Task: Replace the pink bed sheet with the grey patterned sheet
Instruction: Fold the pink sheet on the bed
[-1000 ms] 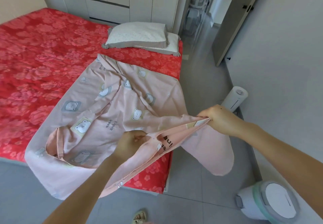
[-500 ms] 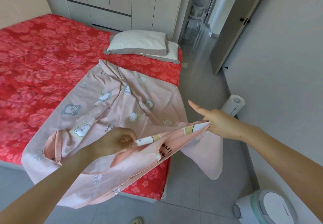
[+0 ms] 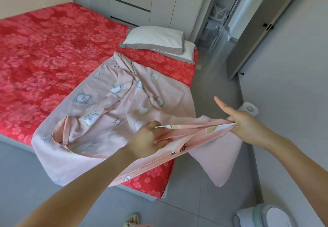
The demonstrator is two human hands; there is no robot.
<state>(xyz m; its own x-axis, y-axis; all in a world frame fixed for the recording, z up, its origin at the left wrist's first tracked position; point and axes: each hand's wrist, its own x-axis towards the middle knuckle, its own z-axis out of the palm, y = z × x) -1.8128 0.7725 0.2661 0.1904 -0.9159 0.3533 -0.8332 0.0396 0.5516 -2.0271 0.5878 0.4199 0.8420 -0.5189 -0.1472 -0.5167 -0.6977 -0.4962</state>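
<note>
The pink sheet [image 3: 124, 113] with bear prints lies crumpled over the near corner of the bed [image 3: 44, 53], which shows a red flowered cover. My left hand [image 3: 147, 139] grips a bunched edge of the pink sheet above the bed's corner. My right hand [image 3: 245, 125] pinches the same edge farther right, its forefinger pointing straight out. The edge is stretched taut between both hands, and a flap of sheet hangs down toward the floor below my right hand. No grey patterned sheet is in view.
Two pillows [image 3: 156, 40] lie stacked at the bed's far right corner. White wardrobes [image 3: 142, 1] stand behind the bed. A door [image 3: 257, 28] is open on the right. A white cylinder [image 3: 248, 108] and a white bin [image 3: 266, 216] stand by the right wall.
My left hand slid left along the edge, then came back toward the middle. My right hand's forefinger straightened. The view moved back from the bed.
</note>
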